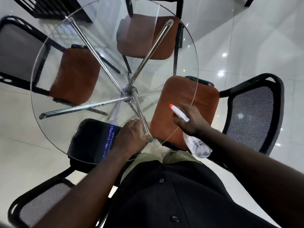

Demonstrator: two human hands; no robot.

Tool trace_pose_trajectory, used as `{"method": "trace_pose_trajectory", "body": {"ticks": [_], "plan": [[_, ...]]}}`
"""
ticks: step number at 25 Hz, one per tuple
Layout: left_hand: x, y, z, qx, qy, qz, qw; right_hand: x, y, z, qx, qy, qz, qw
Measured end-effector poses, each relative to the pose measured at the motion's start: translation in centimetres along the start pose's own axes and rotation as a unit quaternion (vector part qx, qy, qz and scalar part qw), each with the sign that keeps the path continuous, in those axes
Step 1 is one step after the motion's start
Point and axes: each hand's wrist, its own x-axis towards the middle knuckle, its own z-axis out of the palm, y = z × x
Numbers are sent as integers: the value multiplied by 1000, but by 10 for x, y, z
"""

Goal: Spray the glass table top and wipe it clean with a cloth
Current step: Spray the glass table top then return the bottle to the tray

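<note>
The round glass table top (54, 38) fills the middle of the view, with chrome legs (92, 106) crossing beneath it. Fine spray droplets speckle the glass near the centre and the near left. My left hand (130, 137) lies on the glass by the near rim, fingers curled on the right edge of a black cloth (92, 139) with a blue printed band. My right hand (192, 122) grips a spray bottle (199, 146) over the near right rim. Its white nozzle with an orange tip (171, 106) points toward the table's centre.
Chairs with black frames ring the table: brown seats at the left (75, 76), far side (144, 37) and right (204, 99), and a mesh back at the near left (39, 206). A dark slatted piece (49, 7) stands at the far left. The floor is glossy white tile.
</note>
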Motion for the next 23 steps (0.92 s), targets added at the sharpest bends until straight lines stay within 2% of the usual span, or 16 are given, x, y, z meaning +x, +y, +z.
{"method": "trace_pose_trajectory", "body": {"ticks": [4,14,23], "plan": [[-6,0,2,-5,-10,-17,1000,10,-6,3,-3,-1,-31,1000],[-20,4,13,-11,-19,-13,1000,-42,37,-8,-11,71,81,994],[-46,-17,26,-17,-18,13,1000,-94,8,43,-1,-25,70,997]]}}
